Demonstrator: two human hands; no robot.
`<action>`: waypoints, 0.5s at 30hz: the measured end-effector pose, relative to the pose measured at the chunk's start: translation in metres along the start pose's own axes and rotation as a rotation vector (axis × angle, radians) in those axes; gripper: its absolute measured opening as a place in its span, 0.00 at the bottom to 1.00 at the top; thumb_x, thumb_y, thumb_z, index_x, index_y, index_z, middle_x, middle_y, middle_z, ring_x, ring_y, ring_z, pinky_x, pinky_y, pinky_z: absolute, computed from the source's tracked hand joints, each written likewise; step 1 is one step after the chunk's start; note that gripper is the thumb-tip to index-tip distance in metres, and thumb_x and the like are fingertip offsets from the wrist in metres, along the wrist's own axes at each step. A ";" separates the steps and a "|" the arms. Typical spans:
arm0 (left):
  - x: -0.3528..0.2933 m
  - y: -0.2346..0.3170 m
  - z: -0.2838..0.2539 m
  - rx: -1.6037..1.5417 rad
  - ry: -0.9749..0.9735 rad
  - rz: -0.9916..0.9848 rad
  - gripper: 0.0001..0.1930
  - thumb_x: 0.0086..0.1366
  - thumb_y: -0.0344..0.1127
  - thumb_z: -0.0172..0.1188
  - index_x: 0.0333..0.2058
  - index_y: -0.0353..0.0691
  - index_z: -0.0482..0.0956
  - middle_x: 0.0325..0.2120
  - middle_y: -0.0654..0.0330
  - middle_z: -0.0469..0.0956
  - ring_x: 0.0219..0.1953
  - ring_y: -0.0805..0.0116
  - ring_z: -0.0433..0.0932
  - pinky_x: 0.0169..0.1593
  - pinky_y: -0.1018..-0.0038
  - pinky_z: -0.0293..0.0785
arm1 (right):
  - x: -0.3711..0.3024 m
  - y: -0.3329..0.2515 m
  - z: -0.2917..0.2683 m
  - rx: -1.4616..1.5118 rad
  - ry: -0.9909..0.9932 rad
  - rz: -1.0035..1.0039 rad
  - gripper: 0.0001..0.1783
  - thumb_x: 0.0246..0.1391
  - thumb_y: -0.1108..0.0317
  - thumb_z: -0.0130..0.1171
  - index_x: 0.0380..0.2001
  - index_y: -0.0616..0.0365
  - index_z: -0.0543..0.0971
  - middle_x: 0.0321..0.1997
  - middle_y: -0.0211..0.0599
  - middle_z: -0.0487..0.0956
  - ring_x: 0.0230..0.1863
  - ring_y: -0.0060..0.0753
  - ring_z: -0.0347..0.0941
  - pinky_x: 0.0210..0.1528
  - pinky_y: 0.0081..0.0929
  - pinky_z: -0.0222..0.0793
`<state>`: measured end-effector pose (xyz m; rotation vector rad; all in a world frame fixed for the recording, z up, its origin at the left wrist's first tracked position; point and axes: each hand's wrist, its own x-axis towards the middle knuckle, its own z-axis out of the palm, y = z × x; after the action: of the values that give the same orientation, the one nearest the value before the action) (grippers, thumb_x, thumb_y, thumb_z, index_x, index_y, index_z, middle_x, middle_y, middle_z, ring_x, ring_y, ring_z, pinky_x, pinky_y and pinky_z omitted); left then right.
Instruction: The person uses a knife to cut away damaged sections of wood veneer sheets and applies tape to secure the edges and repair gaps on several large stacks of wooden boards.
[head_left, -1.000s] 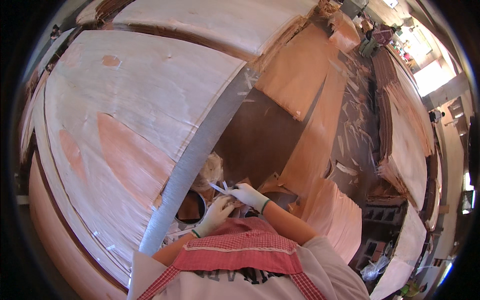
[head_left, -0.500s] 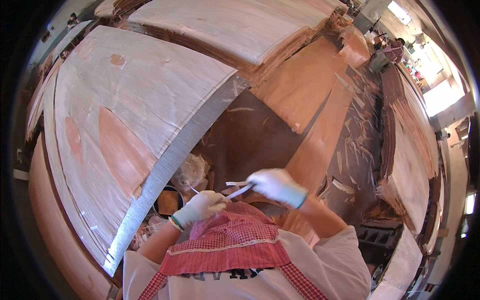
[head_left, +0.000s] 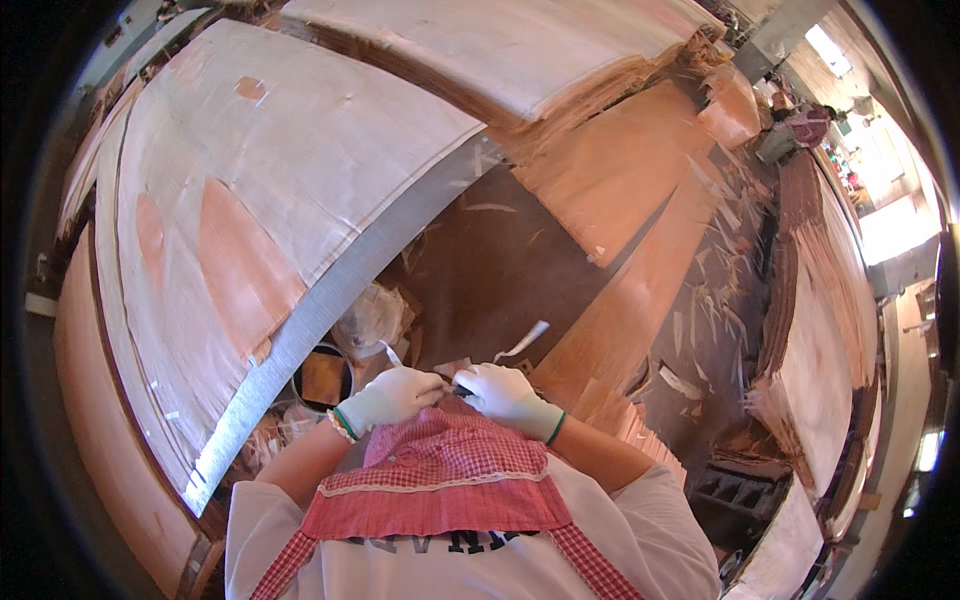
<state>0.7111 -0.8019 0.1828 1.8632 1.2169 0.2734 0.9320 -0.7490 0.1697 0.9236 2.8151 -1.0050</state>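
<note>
In front of the red checked apron (head_left: 450, 450), both my gloved hands are close together with fingers closed. My left hand (head_left: 400, 394) grips a narrow white strip of tape (head_left: 391, 353), whose end sticks up past the knuckles. A small dark object (head_left: 461, 391) shows at the fingertips of my right hand (head_left: 508, 398); its kind is hidden. Above that hand, another length of white strip (head_left: 522, 341) curls outward. To the left lies a sheet of pale veneer (head_left: 290, 140) with reddish patches, along a grey metal edge (head_left: 330, 300).
A round container (head_left: 322, 378) and crumpled clear plastic (head_left: 372, 318) are beside my left hand. Orange veneer sheets (head_left: 610, 180) and scraps (head_left: 685, 380) lie on the floor. Veneer stacks stand far ahead (head_left: 520, 60) and right (head_left: 815, 370). Another person (head_left: 800, 132) bends at far right.
My right hand has come down and left, from apart to beside my left hand. The strip stretched between them now curls up above my right hand.
</note>
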 end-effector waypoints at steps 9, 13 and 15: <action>-0.052 -0.006 0.004 -1.056 0.369 -0.048 0.16 0.67 0.38 0.57 0.48 0.32 0.74 0.42 0.54 0.77 0.48 0.68 0.75 0.53 0.71 0.72 | 0.035 -0.013 -0.011 0.449 0.107 0.102 0.08 0.56 0.64 0.59 0.34 0.58 0.76 0.30 0.47 0.78 0.30 0.51 0.76 0.32 0.39 0.69; -0.054 -0.035 0.027 -0.550 0.652 -0.195 0.12 0.64 0.34 0.59 0.42 0.34 0.77 0.35 0.57 0.80 0.40 0.71 0.77 0.44 0.72 0.73 | 0.063 -0.041 0.025 0.309 0.044 0.048 0.09 0.53 0.64 0.58 0.37 0.54 0.78 0.32 0.45 0.80 0.32 0.50 0.77 0.34 0.41 0.71; -0.063 -0.052 0.033 -0.741 0.691 -0.398 0.10 0.65 0.35 0.58 0.38 0.33 0.77 0.30 0.58 0.80 0.33 0.72 0.78 0.38 0.74 0.73 | 0.071 -0.031 0.039 0.241 -0.007 0.106 0.10 0.55 0.62 0.58 0.39 0.53 0.79 0.33 0.45 0.80 0.33 0.49 0.78 0.35 0.41 0.71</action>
<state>0.6663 -0.8650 0.1401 0.8685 1.6085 1.0413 0.8500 -0.7540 0.1422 1.0742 2.6473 -1.3497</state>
